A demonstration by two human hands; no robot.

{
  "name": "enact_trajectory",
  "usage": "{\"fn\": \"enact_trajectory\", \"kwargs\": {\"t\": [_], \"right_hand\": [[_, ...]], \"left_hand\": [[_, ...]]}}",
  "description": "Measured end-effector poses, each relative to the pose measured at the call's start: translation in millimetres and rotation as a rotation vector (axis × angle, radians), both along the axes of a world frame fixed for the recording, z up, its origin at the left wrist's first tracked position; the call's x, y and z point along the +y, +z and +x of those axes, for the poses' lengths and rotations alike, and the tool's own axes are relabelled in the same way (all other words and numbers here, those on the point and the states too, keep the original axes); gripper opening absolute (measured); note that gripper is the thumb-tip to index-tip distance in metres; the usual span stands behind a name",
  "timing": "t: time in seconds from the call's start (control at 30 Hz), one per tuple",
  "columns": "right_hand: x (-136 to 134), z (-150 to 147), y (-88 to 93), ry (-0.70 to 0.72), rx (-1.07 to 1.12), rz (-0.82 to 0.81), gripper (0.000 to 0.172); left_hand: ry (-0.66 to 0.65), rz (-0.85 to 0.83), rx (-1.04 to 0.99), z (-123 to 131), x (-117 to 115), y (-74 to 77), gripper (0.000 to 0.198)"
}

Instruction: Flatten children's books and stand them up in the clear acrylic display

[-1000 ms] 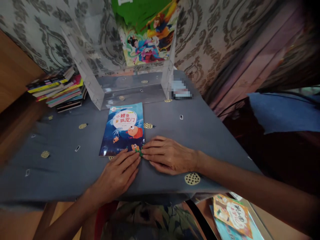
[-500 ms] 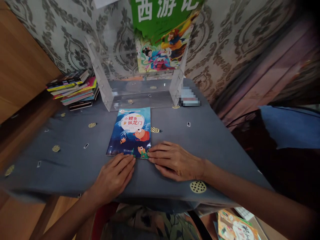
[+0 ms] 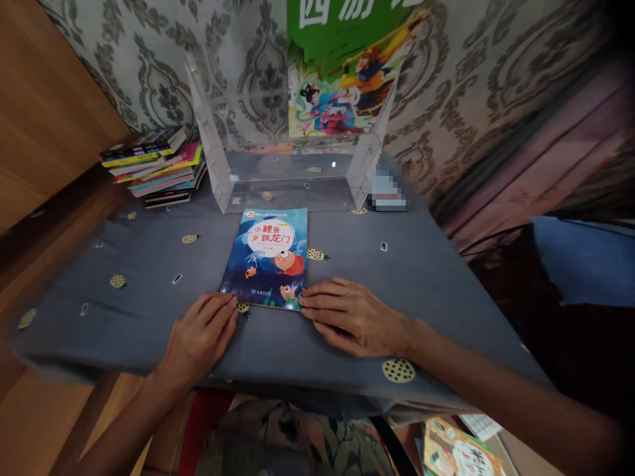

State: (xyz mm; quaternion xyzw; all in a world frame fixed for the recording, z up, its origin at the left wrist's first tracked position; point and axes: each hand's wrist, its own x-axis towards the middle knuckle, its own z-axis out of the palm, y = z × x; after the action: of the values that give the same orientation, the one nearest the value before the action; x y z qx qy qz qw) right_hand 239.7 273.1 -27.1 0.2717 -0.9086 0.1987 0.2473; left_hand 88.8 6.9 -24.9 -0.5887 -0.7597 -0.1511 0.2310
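Observation:
A thin blue children's picture book lies face up on the grey patterned tablecloth, with cartoon fish and Chinese lettering on its cover. At its lower left corner is my left hand, palm down, the fingers bent a little and held side by side, fingertips against the book's near edge. My right hand rests on its side by the lower right corner. Its fingers are stretched out and the fingertips touch that corner; nothing appears gripped in either hand. The undersides of both hands are hidden.
Behind the book stands a clear acrylic stand with a green book upright in it. A stack of books is at the back left. A blurred-out item sits right of the stand. Below the table edge lies an orange book.
My left hand has slid left along the book's near edge, from its middle to the lower left corner. My right hand stays at the right corner. The view has shifted slightly.

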Motion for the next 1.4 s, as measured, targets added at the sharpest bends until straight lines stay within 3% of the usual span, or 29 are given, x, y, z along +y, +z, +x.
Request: {"fn": "enact_trajectory", "kwargs": {"t": [0.43, 0.67, 1.1, 1.4], "right_hand": [[-1, -1, 1.6, 0.001, 0.017, -0.006, 0.023], [0, 0, 0.7, -0.003, -0.006, -0.013, 0.022], [1, 1, 3.9, -0.013, -0.028, 0.027, 0.023], [3, 1, -2.8, -0.034, -0.021, 0.078, 0.026]], "left_hand": [[0.006, 0.028, 0.014, 1, 0, -0.1, 0.012], [-0.132, 0.005, -0.001, 2, 3, 1.3, 0.022], [-0.385, -0.145, -0.05, 20, 46, 12.4, 0.033], [-0.409, -0.277, -0.092, 14, 71, 22.7, 0.034]]}}
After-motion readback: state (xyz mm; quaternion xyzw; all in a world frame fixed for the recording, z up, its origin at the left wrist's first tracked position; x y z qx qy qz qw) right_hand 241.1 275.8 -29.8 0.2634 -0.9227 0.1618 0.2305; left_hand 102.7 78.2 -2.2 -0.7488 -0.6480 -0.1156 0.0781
